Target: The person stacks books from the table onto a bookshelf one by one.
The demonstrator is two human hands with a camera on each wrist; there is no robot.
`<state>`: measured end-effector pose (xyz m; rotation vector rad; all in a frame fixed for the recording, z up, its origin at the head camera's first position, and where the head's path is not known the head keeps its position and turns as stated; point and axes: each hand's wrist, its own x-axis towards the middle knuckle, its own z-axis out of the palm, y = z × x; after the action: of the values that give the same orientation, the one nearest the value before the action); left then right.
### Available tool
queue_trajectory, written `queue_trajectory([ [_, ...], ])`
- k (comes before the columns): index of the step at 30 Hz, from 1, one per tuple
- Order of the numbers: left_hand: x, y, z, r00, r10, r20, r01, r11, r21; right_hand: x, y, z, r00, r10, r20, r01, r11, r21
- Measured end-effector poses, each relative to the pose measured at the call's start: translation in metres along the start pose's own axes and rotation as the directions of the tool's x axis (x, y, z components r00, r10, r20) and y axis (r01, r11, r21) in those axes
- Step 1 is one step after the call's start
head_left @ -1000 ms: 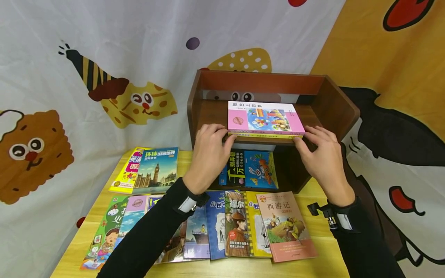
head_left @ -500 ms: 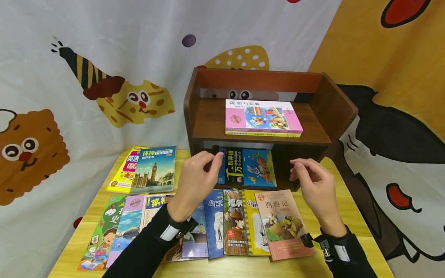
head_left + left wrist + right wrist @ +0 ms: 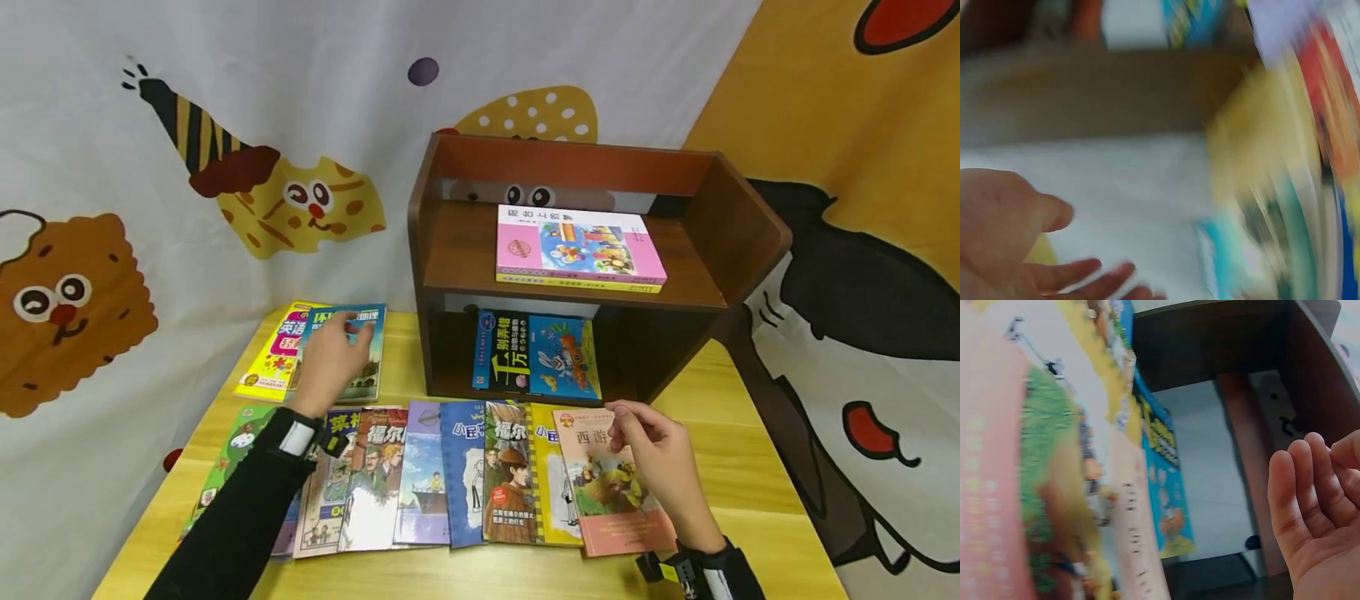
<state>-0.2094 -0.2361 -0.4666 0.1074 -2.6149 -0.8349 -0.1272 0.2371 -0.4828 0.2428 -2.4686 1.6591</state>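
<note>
My left hand hovers above the blue geography book, with thumb and fingers apart and nothing between them. That book overlaps a yellow English book at the table's far left. Loosely bent, the fingers of my right hand hold nothing beside the salmon-coloured book, partly covering it in the head view. In the right wrist view, my right hand shows its fingers side by side. A pink book lies flat on a yellow book on the upper shelf of the brown bookshelf.
In the lower compartment, a black-and-green book and a blue rabbit book lean back. Several overlapping books, including a blue one, form a row along the front of the wooden table. A printed cloth hangs behind.
Both hands have let go of the stacked pink and yellow books on the upper shelf. My left hand has swung left to the geography book; my right has dropped down beside the salmon-coloured book.
</note>
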Motion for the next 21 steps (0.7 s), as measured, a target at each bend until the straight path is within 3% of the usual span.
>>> queue_trajectory([
  [3,0.015,-0.041,-0.004,0.988,-0.109,0.112,0.094,0.987,0.128,-0.005,0.010,0.002,0.999,0.032,0.000,-0.032,0.999,-0.015],
  [6,0.021,-0.073,-0.008,0.961,-0.202,0.188,0.152,0.956,0.249,-0.008,0.017,0.007,0.999,0.053,0.007,-0.053,0.998,-0.018],
  [10,0.020,-0.096,-0.009,0.912,-0.294,0.285,0.182,0.915,0.361,-0.010,0.023,0.010,0.997,0.079,0.012,-0.078,0.996,-0.030],
  [12,0.018,-0.101,-0.009,0.901,-0.311,0.302,0.180,0.902,0.393,-0.010,0.025,0.012,0.995,0.095,0.021,-0.095,0.995,-0.030],
  [15,0.018,-0.104,-0.007,0.913,-0.296,0.282,0.167,0.900,0.402,-0.010,0.027,0.014,0.993,0.109,0.040,-0.108,0.994,-0.026],
  [21,0.024,-0.108,-0.002,0.941,-0.243,0.237,0.157,0.930,0.333,-0.012,0.031,0.016,0.988,0.152,0.038,-0.151,0.988,-0.036],
])
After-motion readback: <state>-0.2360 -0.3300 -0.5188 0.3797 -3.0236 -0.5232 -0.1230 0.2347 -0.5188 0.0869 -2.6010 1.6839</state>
